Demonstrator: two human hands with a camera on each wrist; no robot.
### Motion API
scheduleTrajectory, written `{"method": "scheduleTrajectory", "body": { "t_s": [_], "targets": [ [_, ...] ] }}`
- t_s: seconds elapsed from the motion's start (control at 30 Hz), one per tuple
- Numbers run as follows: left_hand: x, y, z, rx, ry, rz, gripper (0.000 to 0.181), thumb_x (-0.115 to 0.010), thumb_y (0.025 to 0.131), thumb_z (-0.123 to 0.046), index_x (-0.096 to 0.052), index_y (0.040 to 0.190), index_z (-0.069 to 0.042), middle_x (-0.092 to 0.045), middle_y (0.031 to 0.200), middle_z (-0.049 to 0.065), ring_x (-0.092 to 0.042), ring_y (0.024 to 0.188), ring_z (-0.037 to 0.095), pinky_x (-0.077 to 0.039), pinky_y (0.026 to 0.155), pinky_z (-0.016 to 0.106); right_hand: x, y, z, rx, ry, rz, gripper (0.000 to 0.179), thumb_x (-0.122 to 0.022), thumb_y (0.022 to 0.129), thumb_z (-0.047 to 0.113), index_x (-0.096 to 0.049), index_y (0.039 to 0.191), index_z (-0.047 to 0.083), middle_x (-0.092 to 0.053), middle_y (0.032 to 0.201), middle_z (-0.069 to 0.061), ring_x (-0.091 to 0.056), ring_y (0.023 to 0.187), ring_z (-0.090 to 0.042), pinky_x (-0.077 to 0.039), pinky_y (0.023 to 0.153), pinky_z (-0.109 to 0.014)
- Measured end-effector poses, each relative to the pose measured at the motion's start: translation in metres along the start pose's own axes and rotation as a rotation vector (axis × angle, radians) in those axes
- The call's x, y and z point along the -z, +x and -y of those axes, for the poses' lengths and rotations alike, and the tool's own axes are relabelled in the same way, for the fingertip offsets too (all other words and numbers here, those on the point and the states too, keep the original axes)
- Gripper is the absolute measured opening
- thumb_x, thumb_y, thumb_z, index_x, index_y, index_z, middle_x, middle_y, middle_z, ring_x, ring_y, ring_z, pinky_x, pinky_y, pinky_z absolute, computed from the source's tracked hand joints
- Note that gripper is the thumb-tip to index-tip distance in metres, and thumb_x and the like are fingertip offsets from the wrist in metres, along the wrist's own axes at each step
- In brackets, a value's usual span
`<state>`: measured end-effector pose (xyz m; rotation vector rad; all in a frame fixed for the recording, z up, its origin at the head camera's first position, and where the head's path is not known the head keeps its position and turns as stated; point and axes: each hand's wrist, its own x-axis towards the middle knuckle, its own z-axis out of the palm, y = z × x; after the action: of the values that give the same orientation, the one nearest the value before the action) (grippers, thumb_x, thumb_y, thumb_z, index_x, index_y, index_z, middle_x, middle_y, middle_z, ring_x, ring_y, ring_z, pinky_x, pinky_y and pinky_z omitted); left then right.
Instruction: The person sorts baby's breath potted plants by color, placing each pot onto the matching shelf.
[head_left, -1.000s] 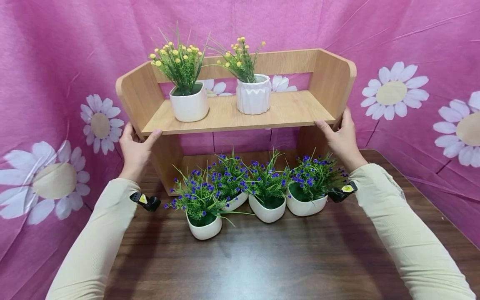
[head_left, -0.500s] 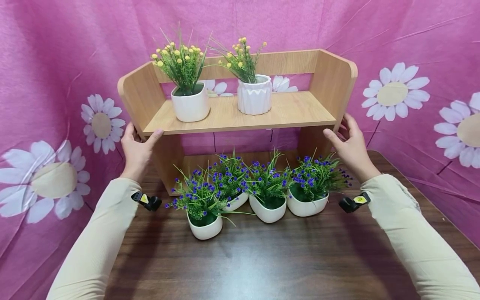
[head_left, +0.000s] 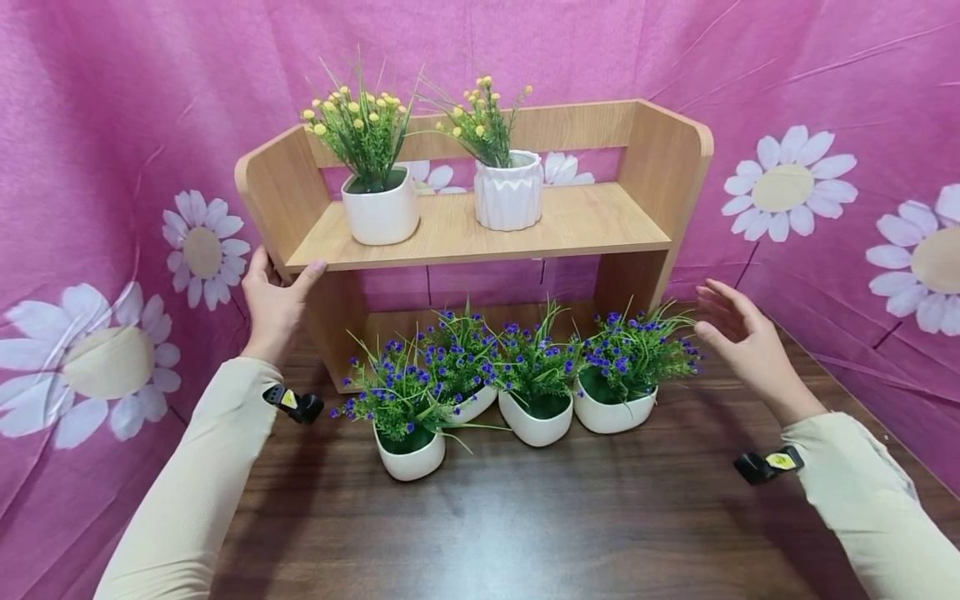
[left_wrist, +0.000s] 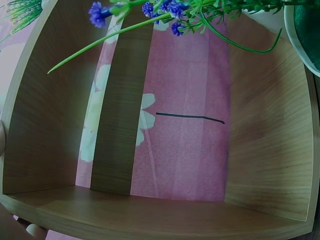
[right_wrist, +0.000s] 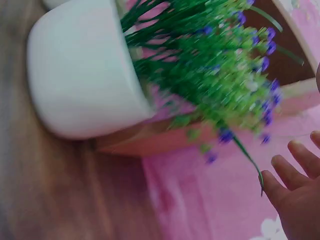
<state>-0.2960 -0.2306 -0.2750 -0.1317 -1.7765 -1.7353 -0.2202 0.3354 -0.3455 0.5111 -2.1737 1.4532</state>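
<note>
A two-tier wooden shelf (head_left: 577,225) stands on the table against the pink cloth. My left hand (head_left: 274,307) grips its left side, thumb over the front edge of the upper board and fingers behind the side panel, partly hidden. To the right of the shelf, my right hand (head_left: 753,354) is off the wood, its fingers spread loosely and holding nothing. Nearest to it is the rightmost purple-flowered potted plant (head_left: 618,408); in the right wrist view its white pot (right_wrist: 85,70) looks blurred, with the fingers (right_wrist: 290,172) close to the leaves.
On the upper board stand a yellow-flowered plant in a smooth white pot (head_left: 380,208) and another in a ribbed pot (head_left: 508,196). Further purple-flowered plants (head_left: 408,450) stand before the shelf on the dark wooden table (head_left: 525,525). Daisy-printed pink cloth (head_left: 825,75) hangs behind.
My right hand has let go of the shelf's right side and moved down and to the right. The left hand keeps its grip; shelf and plants look unmoved.
</note>
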Motion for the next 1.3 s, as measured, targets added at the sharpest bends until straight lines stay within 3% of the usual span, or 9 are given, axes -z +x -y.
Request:
{"method": "scheduleTrajectory", "body": {
  "t_s": [0.27,0.53,0.77,0.9,0.93,1.03,1.13,1.2,1.3],
  "targets": [
    [-0.001,-0.003,-0.003,-0.003,-0.010,-0.005,0.064,-0.078,0.075,-0.003,-0.050,0.133,-0.002,-0.053,0.132,0.019,-0.052,0.117,0.019,-0.042,0.104,0.029,0.001,-0.036,-0.025,-0.135,-0.081,-0.013,0.073,-0.061,0.089,-0.004,-0.027,0.151,0.014,-0.038,0.147,0.008,-0.032,0.135,-0.002,-0.035,0.097,-0.005],
    [-0.003,-0.005,-0.007,-0.006,-0.023,0.001,0.064,-0.077,0.076,-0.002,-0.048,0.133,0.000,-0.053,0.132,0.022,-0.051,0.118,0.019,-0.041,0.105,0.029,-0.005,-0.061,-0.051,-0.161,0.346,0.114,0.058,-0.049,0.093,-0.010,-0.032,0.147,0.001,-0.054,0.126,0.018,-0.053,0.112,0.006,-0.044,0.088,-0.009],
    [-0.004,-0.009,-0.015,-0.009,-0.016,0.002,0.063,-0.076,0.077,-0.001,-0.048,0.133,0.002,-0.053,0.131,0.023,-0.052,0.117,0.020,-0.041,0.105,0.029,-0.018,-0.064,-0.049,-0.382,-0.176,0.284,0.069,-0.064,0.092,0.017,-0.028,0.145,-0.009,-0.038,0.142,-0.032,-0.038,0.129,-0.011,-0.031,0.089,-0.002],
    [-0.003,-0.004,-0.003,-0.003,-0.004,-0.006,0.064,-0.076,0.076,-0.002,-0.048,0.134,-0.001,-0.053,0.132,0.021,-0.052,0.116,0.018,-0.041,0.105,0.029,-0.030,-0.064,-0.051,-0.387,-0.152,0.327,0.067,-0.068,0.090,0.020,-0.036,0.140,-0.009,-0.045,0.138,-0.028,-0.043,0.116,0.005,-0.037,0.089,-0.006],
    [-0.002,-0.003,-0.001,-0.004,0.001,-0.006,0.065,-0.077,0.076,-0.003,-0.048,0.134,-0.001,-0.053,0.133,0.020,-0.052,0.117,0.018,-0.041,0.105,0.029,-0.032,-0.064,-0.052,-0.382,-0.142,0.330,0.068,-0.069,0.089,0.019,-0.035,0.141,-0.009,-0.043,0.140,-0.029,-0.041,0.118,0.006,-0.037,0.096,-0.013],
    [-0.002,-0.002,0.002,-0.005,0.000,0.000,0.066,-0.077,0.077,-0.004,-0.047,0.135,-0.002,-0.052,0.134,0.019,-0.051,0.119,0.018,-0.040,0.106,0.029,-0.040,-0.062,-0.054,-0.375,-0.121,0.336,0.074,-0.071,0.087,0.020,-0.031,0.144,-0.007,-0.036,0.145,-0.027,-0.034,0.133,-0.011,-0.028,0.112,-0.038],
    [-0.002,-0.002,0.001,-0.007,-0.013,0.008,0.066,-0.077,0.077,-0.004,-0.047,0.135,-0.002,-0.051,0.135,0.020,-0.050,0.120,0.019,-0.040,0.106,0.029,-0.045,-0.060,-0.055,-0.356,-0.118,0.340,0.077,-0.073,0.086,0.020,-0.030,0.145,-0.005,-0.034,0.147,-0.025,-0.025,0.137,-0.033,-0.018,0.109,-0.063],
    [-0.002,-0.003,-0.002,-0.005,-0.024,0.011,0.065,-0.077,0.077,-0.003,-0.047,0.134,-0.001,-0.051,0.135,0.020,-0.050,0.121,0.020,-0.040,0.106,0.029,-0.048,-0.059,-0.056,-0.333,-0.118,0.341,0.076,-0.073,0.085,0.019,-0.032,0.144,-0.005,-0.036,0.146,-0.024,-0.030,0.135,-0.027,-0.021,0.108,-0.062],
    [-0.002,-0.004,-0.005,-0.003,-0.028,0.008,0.065,-0.077,0.076,-0.002,-0.047,0.134,0.000,-0.051,0.134,0.021,-0.050,0.121,0.021,-0.040,0.106,0.029,-0.051,-0.058,-0.056,-0.299,-0.134,0.330,0.071,-0.073,0.085,0.017,-0.036,0.142,-0.004,-0.040,0.143,-0.023,-0.035,0.127,-0.002,-0.028,0.109,-0.052]
  ]
}}
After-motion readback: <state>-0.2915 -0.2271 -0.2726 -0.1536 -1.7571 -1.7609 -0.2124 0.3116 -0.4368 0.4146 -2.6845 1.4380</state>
